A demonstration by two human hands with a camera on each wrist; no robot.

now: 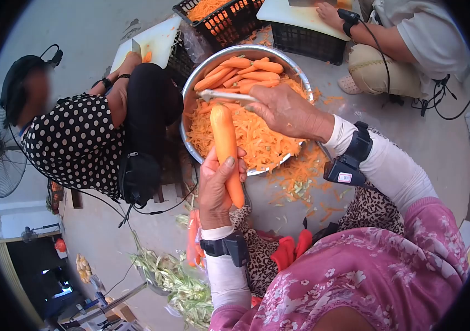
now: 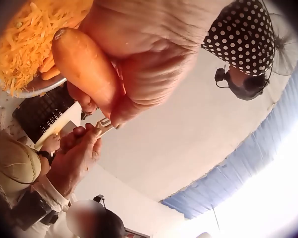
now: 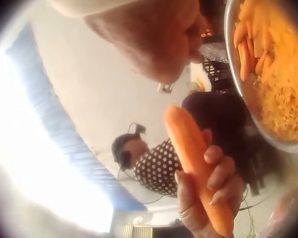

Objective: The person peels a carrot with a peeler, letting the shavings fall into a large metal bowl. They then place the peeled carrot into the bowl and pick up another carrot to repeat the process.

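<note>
In the head view my left hand (image 1: 215,185) grips a peeled carrot (image 1: 224,132) around its lower half, tip upward. The right hand (image 1: 293,110) holds a pale-handled peeler (image 1: 229,96) just beyond the carrot's upper end. Beneath both is a wide metal basin (image 1: 183,121) with whole carrots (image 1: 235,71) at its far side and orange peelings (image 1: 262,146) filling the rest. The left wrist view shows the peeler's slotted head (image 2: 105,124) past the carrot (image 2: 84,64). Fingers curl around the carrot (image 3: 188,144) in the right wrist view.
A person in a dotted top (image 1: 75,138) sits at left beside a white cutting board (image 1: 155,41). Another person (image 1: 411,33) works at a board (image 1: 284,16) on a black crate (image 1: 306,43). Peelings (image 1: 301,176) and leafy husks (image 1: 191,298) litter the floor.
</note>
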